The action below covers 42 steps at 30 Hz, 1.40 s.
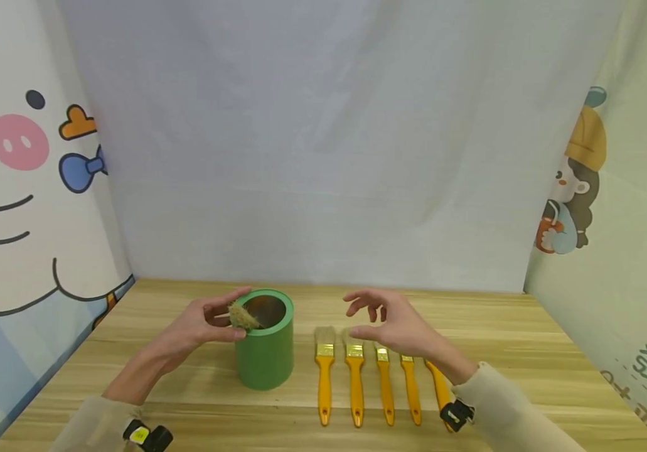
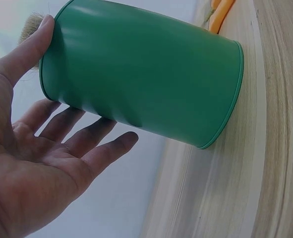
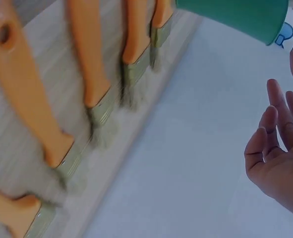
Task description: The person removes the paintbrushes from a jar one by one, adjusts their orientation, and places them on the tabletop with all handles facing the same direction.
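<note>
A green cylindrical can (image 1: 267, 361) stands upright on the wooden table. My left hand (image 1: 210, 323) holds it from the left near the top, thumb at the near rim and index finger at the far rim; the other fingers (image 2: 89, 139) lie along its side. Pale bristles of a paintbrush (image 1: 242, 315) stick out over the can's rim, between thumb and index finger. My right hand (image 1: 388, 317) hovers empty over the bristle ends of a row of paintbrushes (image 1: 355, 380), its thumb and fingers apart.
The several yellow-handled brushes lie side by side right of the can, handles toward me; the rightmost brush (image 1: 440, 389) is partly hidden by my right wrist. A pale cloth backdrop (image 1: 323, 188) hangs behind the table (image 1: 187, 402), with printed cloths at both sides.
</note>
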Tool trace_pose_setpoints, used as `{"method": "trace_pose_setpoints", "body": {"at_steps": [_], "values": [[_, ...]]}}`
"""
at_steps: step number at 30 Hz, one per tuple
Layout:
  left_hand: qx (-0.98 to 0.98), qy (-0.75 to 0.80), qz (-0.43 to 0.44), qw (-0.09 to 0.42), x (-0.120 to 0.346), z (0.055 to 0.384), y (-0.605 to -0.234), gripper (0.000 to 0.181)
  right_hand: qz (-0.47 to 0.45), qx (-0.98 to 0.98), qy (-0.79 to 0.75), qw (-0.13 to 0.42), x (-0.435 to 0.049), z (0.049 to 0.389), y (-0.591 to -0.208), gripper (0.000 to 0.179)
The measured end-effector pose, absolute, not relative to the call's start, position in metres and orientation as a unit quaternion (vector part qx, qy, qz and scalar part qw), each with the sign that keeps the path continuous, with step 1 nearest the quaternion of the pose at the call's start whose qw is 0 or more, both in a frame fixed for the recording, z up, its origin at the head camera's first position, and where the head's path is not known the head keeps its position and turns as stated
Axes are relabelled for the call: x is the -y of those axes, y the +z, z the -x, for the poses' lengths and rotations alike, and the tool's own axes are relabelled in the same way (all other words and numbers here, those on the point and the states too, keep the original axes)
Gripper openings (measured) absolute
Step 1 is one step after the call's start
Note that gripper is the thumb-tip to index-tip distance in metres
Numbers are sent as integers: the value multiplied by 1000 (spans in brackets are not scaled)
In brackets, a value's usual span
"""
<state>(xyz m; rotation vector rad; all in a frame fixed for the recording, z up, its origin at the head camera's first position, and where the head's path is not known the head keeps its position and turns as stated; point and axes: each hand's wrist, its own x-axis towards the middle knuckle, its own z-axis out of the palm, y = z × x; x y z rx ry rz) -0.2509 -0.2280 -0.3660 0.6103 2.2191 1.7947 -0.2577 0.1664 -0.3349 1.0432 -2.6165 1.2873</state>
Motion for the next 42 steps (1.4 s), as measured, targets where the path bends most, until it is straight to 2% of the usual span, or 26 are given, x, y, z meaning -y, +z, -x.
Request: {"method": "trace_pose_setpoints", "body": {"at_steps": [14, 21, 29, 42], "values": [[-756, 612, -205, 114, 227, 253, -367, 85, -412, 808, 419, 40, -80, 262, -319, 46], [-754, 612, -202, 122, 227, 254, -367, 85, -432, 798, 420, 22, -51, 264, -322, 41], [-752, 615, -203, 126, 228, 255, -367, 84, -428, 796, 428, -13, -33, 263, -325, 39], [-742, 621, -214, 130, 229, 253, -367, 81, -422, 810, 407, 1, -22, 263, -323, 30]]}}
